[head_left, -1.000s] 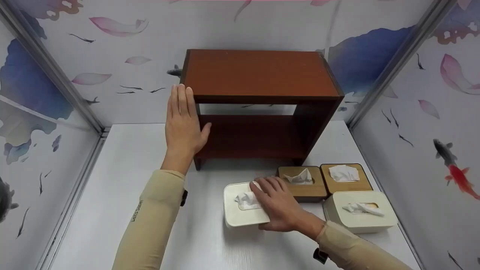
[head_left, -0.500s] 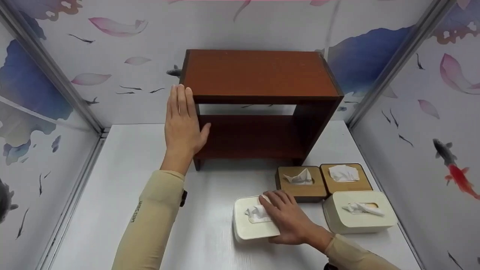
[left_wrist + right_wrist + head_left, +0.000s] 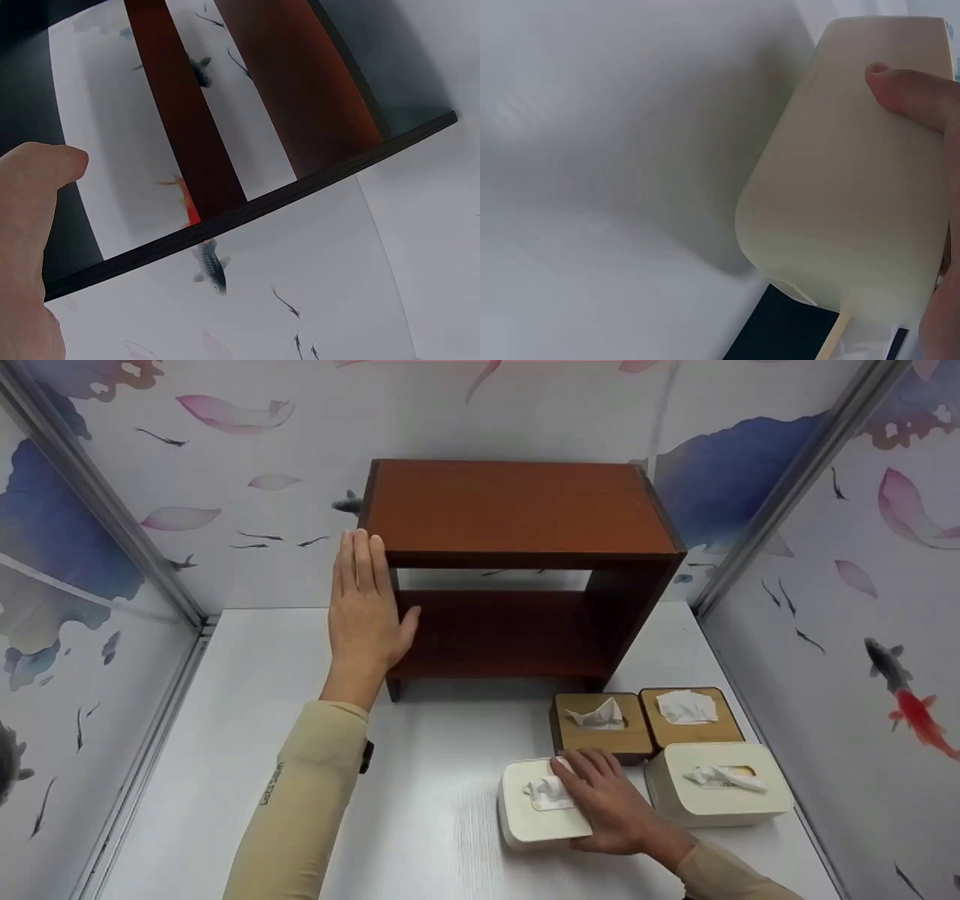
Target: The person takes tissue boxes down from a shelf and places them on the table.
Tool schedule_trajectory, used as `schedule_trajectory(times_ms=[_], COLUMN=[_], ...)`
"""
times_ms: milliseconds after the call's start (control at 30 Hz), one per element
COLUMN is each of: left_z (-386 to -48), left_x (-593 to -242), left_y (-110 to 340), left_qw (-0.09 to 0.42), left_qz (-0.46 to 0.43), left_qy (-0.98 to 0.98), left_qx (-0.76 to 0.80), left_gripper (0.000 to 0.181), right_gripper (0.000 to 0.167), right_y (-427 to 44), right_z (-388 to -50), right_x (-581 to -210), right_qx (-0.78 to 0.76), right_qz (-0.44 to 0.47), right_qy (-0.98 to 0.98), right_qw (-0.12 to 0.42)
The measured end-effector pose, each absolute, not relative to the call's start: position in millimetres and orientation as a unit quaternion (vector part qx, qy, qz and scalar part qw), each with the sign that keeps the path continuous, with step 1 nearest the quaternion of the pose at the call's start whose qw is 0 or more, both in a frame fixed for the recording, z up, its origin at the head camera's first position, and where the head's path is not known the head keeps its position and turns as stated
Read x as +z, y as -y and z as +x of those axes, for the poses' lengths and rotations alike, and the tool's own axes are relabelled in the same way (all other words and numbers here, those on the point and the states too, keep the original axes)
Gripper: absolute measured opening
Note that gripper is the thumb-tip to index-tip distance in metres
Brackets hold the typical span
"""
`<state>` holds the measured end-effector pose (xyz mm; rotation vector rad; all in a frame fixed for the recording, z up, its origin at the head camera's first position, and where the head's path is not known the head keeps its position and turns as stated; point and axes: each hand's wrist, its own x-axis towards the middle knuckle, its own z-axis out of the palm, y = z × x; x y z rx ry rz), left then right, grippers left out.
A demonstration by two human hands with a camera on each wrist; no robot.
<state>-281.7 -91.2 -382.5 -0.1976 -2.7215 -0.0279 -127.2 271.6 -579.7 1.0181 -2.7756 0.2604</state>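
My right hand (image 3: 615, 806) grips a white tissue box (image 3: 517, 814) by its right end, thumb on the near side and fingers over the far side. A tissue sticks out of the slot in its lid. In the right wrist view the thumb lies along the white tissue box (image 3: 847, 165); whether its base touches the table cannot be told. My left hand (image 3: 364, 619) rests with straight fingers along the left side of a brown wooden shelf (image 3: 525, 506). Its thumb points toward the shelf's opening, as the left wrist view also shows.
A second white tissue box (image 3: 675, 806) stands at the right. Behind it are two wood-topped tissue boxes, one (image 3: 637, 727) left and one (image 3: 727, 725) right, side by side. Printed panels (image 3: 225, 472) enclose the white table (image 3: 255, 660) on three sides.
My right hand has carried the white tissue box to the right and toward me, near the second white box. The left hand and the shelf have stayed in place.
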Motion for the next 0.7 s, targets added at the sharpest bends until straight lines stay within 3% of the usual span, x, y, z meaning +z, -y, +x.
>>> schedule_trajectory(times_ms=[700], left_z=[-282.3], left_x=[-383.1], left_y=[90.5], left_qw=[0.208], left_qz=[-0.071], left_qy=[0.976], left_qx=[-0.007], left_gripper=[0.104], right_gripper=[0.117], right_y=[-329.8], right_z=[-131.9], right_x=[-591.6], right_qx=[0.097], right_qz=[0.342], right_qy=[0.931], right_qw=[0.084])
